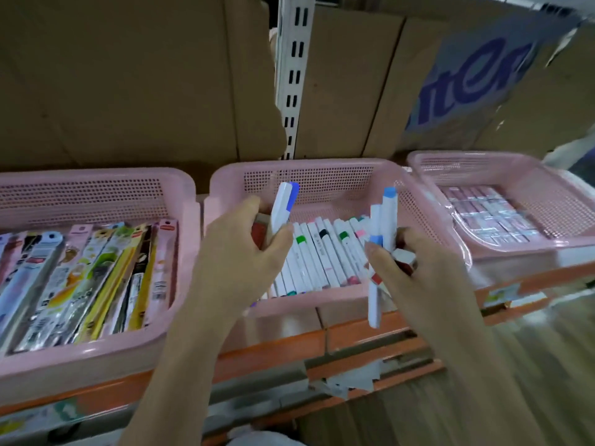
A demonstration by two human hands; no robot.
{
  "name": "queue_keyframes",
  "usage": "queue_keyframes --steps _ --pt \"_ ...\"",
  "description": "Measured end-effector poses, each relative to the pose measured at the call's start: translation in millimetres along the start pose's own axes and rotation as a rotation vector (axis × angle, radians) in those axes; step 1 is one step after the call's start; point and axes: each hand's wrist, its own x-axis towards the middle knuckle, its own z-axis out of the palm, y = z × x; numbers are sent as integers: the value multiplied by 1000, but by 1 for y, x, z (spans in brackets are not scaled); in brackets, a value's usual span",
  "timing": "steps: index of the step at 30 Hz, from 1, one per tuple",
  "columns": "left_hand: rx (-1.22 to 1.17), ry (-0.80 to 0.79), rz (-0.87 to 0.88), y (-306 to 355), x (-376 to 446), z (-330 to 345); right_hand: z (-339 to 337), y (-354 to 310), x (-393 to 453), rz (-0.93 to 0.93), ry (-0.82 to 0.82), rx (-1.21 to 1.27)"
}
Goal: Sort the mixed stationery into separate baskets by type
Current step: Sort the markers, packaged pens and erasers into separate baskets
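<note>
Three pink mesh baskets stand side by side on an orange-edged shelf. The middle basket (322, 170) holds a row of white markers (322, 252) with coloured bands. Over its left part, my left hand (238, 252) grips white markers with a blue cap (285, 207), pointing up. Over its right part, my right hand (415, 268) grips several white markers with light-blue caps (388, 217); one hangs down past the basket's front rim. The left basket (96, 349) is filled with packaged pens. The right basket (521, 249) holds a clear-wrapped pack of pink items.
Brown cardboard boxes (128, 75) fill the wall behind the baskets. A white slotted shelf upright (294, 69) runs down between them. A blue printed sign (473, 82) hangs at the upper right. Torn paper labels stick to the orange shelf edge (354, 358) below.
</note>
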Motion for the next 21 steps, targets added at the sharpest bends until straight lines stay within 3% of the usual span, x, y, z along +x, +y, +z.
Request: queue_keyframes --steps 11,16,21 --pt "97 70 -195 13 11 21 -14 36 65 24 -69 16" --pt "191 145 -228 24 11 34 -19 65 95 -68 -52 -195" --pt "256 167 -251 46 14 57 -30 84 120 5 -231 -227"
